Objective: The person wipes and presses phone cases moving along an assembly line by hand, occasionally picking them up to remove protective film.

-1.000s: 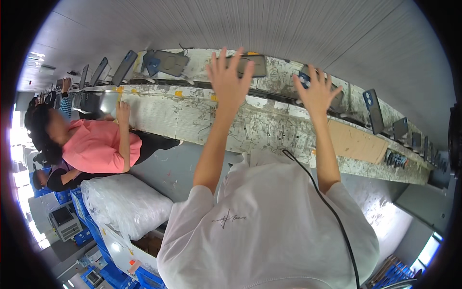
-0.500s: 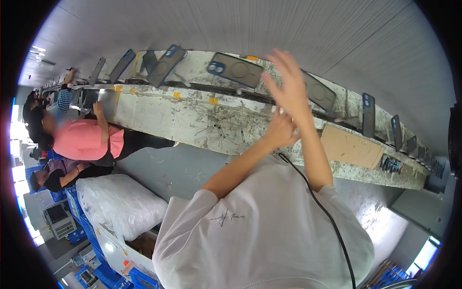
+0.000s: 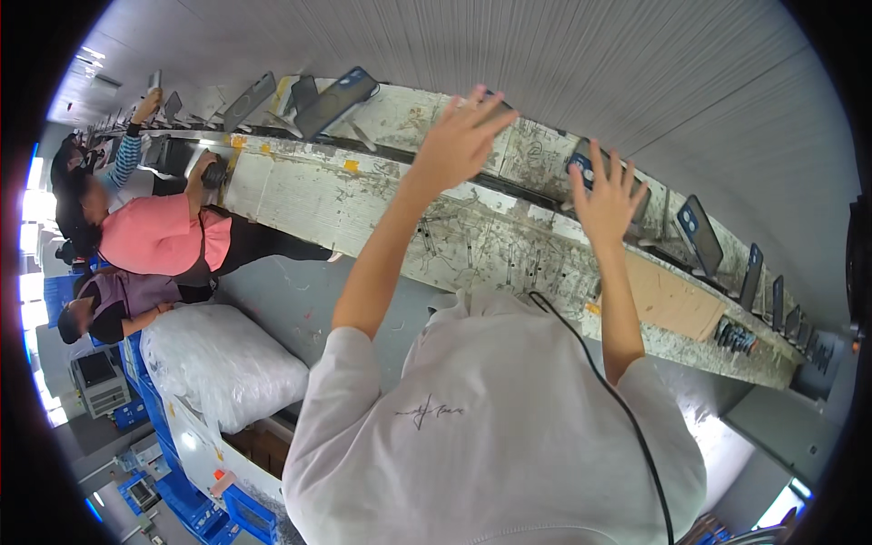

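Observation:
My left hand [image 3: 454,143] is raised over the far side of the long bench, fingers spread. A phone case [image 3: 497,106] is partly hidden behind those fingers; whether they touch it I cannot tell. My right hand [image 3: 606,204] is also open, its fingers fanned in front of another phone case [image 3: 580,163] with a blue camera surround. Neither hand visibly grips anything. Further left along the line a grey, blue-edged phone case [image 3: 336,103] leans on a stand. On the right stands a similar tilted phone case [image 3: 698,236].
The worn white bench [image 3: 363,213] has a dark slot running lengthwise. Cardboard [image 3: 668,295] lies at its right, beside small dark parts [image 3: 736,336]. Other people, one in a pink top [image 3: 150,263], are at the left. A large clear plastic bag [image 3: 222,363] stands behind them.
My hands, close together before, have parted: the left rose up and leftward, the right dropped and shifted right. The bench view has shifted slightly. A striped-sleeved person's arm at far left now lifts a flat object.

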`<state>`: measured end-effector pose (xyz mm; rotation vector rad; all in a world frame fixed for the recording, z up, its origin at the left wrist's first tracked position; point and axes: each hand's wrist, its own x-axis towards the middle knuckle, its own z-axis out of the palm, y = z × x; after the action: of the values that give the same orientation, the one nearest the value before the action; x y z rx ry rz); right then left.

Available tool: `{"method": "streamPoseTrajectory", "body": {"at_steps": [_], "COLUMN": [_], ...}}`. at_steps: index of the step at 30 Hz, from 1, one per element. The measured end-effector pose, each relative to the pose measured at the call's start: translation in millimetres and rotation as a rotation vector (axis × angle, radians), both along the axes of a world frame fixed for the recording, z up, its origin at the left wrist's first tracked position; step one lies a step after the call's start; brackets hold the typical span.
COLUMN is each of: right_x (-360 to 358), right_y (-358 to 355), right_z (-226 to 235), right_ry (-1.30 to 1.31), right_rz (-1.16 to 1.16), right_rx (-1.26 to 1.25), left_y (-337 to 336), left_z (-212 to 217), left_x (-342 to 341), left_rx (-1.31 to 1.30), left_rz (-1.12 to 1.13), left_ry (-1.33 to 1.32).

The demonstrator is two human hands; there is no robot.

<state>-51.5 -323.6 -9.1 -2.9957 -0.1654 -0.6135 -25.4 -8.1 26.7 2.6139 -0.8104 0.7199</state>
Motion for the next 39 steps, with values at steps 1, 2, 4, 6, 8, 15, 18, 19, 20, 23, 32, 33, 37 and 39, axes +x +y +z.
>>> {"method": "streamPoseTrajectory", "body": {"at_steps": [1,2,4,6,8,15,18,19,20,23,32,33,37,39], "right_x": [-0.9,-1.4,-5.2,-11.0,-13.6,-7.7,13.9,23.6,33.6,54.1,33.0,32.5,12.5,-2.0], "right_y": [-13.7,-27.4,-65.7,-94.1,-82.8,56.1,101.6,110.3,113.6,99.8,-38.9,-61.6,-102.7,-96.0], "right_z": [2.1,4.4,6.9,6.8,24.5,82.7,72.5,64.1,56.0,27.7,-1.9,-5.2,25.7,56.7], "right_ry": [0.038,0.077,0.109,0.1,0.08,0.02,0.078,0.07,0.071,-0.072,0.07,0.069,0.049,0.018], "right_rz": [-0.029,-0.056,-0.065,-0.211,-0.259,0.496,0.647,0.703,0.702,0.441,0.218,0.208,0.068,0.134], "right_rx": [0.029,0.056,0.096,0.235,0.286,0.604,0.545,0.489,0.494,0.207,0.103,0.114,0.194,0.361], "left_y": [-12.5,-26.1,-64.7,-107.1,-134.8,-159.5,-131.9,-119.7,-107.3,-66.8,-46.8,-68.6,-130.8,-153.5], "left_z": [-10.9,-23.1,-28.8,-24.2,-22.9,-6.5,-17.8,-14.3,-10.5,-12.3,-35.6,-41.3,-47.4,-43.3], "left_x": [4.4,8.2,15.6,6.4,-0.1,-99.4,-143.7,-147.8,-151.5,-140.7,-10.7,-8.0,-11.6,-18.1], "left_rx": [-0.003,0.027,0.05,0.02,-0.058,-0.564,-0.642,-0.638,-0.747,-0.822,-0.16,-0.1,-0.035,-0.063], "left_rz": [0.002,-0.018,-0.062,-0.058,-0.083,-0.232,-0.246,-0.241,-0.222,0.047,0.404,0.38,0.328,0.306], "left_ry": [-0.006,0.096,0.196,0.3,0.313,0.445,0.605,0.608,0.731,0.442,0.028,0.045,0.121,0.15]}}
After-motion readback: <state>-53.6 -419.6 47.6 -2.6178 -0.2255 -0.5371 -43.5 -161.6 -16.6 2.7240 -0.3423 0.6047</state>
